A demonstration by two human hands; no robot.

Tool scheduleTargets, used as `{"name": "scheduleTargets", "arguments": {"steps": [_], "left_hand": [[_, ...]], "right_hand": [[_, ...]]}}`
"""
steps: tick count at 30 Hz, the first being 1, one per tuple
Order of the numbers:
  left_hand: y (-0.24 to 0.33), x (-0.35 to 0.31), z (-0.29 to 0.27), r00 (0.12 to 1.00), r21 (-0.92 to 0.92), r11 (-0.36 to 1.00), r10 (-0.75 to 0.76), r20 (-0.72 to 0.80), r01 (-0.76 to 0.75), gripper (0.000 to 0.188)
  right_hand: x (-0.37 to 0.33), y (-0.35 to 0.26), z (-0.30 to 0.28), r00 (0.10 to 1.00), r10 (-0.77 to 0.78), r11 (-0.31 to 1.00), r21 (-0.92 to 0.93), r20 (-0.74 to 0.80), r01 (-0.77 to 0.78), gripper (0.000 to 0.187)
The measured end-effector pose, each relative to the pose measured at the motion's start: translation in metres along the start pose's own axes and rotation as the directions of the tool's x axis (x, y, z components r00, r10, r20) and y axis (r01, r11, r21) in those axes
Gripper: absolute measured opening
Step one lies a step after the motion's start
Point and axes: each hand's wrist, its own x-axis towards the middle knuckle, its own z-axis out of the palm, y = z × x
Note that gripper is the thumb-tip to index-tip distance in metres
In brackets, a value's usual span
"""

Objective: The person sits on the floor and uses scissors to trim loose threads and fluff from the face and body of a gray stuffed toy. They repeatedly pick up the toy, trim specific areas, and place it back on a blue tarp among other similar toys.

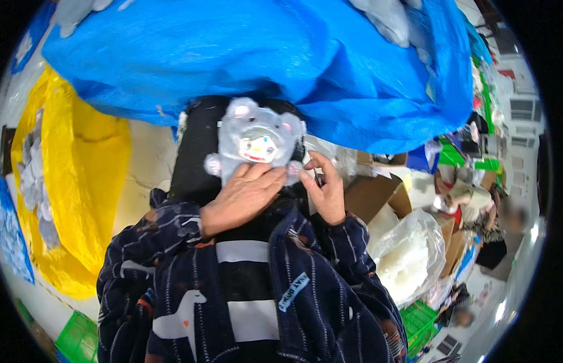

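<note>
A grey plush toy, with rounded ears and a pale face showing a red mouth, lies face up on a black surface in front of me. My left hand rests on its lower body with the fingers stretched out flat, hiding that part. At the toy's right side is my right hand, thumb and forefinger bent towards each other beside a pink-padded paw. A thin dark thing shows between those fingers, too small to name. The other paw sticks out at the left.
A large blue sack with grey plush pieces spreads across the far side. On the left stands a yellow sack holding more grey pieces. To the right are a cardboard box, a clear bag of white stuffing and a green crate.
</note>
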Motion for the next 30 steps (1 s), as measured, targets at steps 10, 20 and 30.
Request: {"name": "scheduleTargets", "arguments": {"steps": [10,20,30], "left_hand": [[-0.023,-0.063,-0.036,0.77,-0.623,0.712,-0.582,-0.262,0.326,0.03],[-0.042,-0.06,-0.009,0.742,-0.943,0.126,-0.652,0.156,0.309,0.024],[-0.056,-0.07,-0.025,0.684,-0.986,0.154,-0.726,-0.067,0.067,0.025]], "right_hand": [[-0.004,0.02,-0.018,0.981,-0.044,0.999,-0.036,-0.188,0.038,0.026],[0.02,-0.073,0.053,0.855,-0.418,0.872,-0.128,0.308,0.472,0.034],[0.02,-0.063,0.095,0.887,-0.106,0.91,0.403,0.45,-0.096,0.031]]}}
